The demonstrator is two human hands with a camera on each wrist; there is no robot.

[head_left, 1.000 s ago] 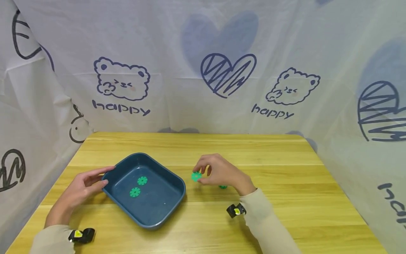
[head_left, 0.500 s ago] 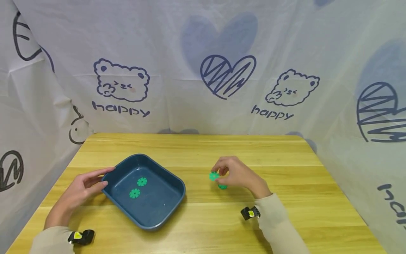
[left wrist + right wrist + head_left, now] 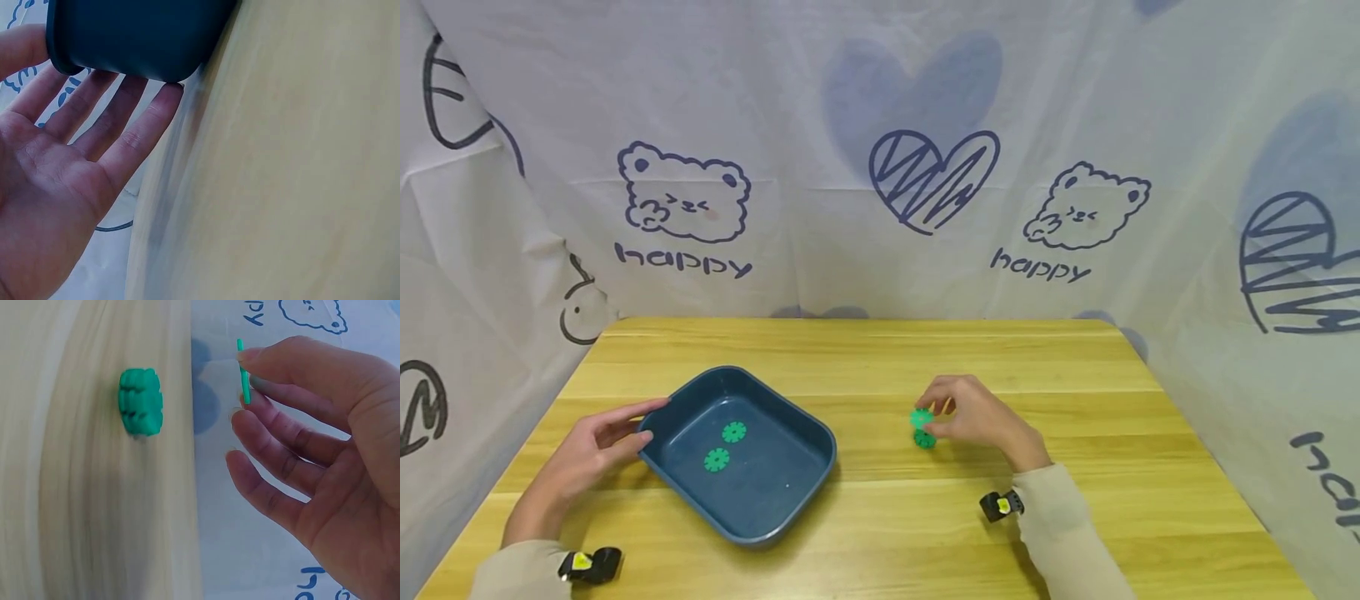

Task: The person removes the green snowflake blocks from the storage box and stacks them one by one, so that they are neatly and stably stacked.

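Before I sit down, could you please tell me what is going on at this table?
A person's right hand pinches a green disc above a small green stack on the wooden table; the right wrist view shows them apart. The left hand touches a corner of the blue tray, where two more discs lie flat.

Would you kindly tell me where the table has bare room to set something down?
The table is bare between the tray and right hand, along its back edge, and right of the right sleeve; crowded around the green stack and where the left hand touches the tray.
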